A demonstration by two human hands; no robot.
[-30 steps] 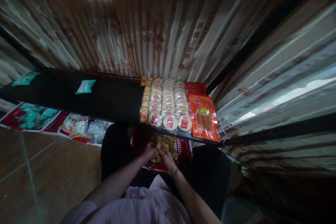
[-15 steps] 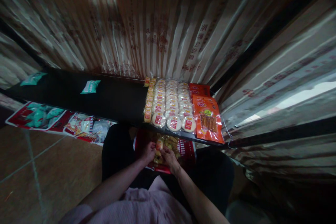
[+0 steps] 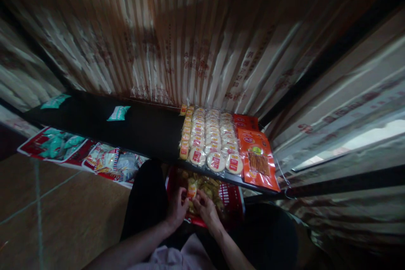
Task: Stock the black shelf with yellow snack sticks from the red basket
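Head view, hands (image 3: 177, 209) (image 3: 207, 210) angled inward, pinching packet (image 3: 191, 191)

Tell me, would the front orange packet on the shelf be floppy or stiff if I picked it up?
The orange packet would probably bend a bit, since it looks like a thin, flat pouch. Its shiny surface might feel slippery. It likely won't roll, because it lies broad side up on the black shelf.

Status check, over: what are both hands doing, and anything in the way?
Left hand and right hand on one small wrapped packet. Packet above red basket. Black shelf just beyond the hands; nothing seen blocking them.
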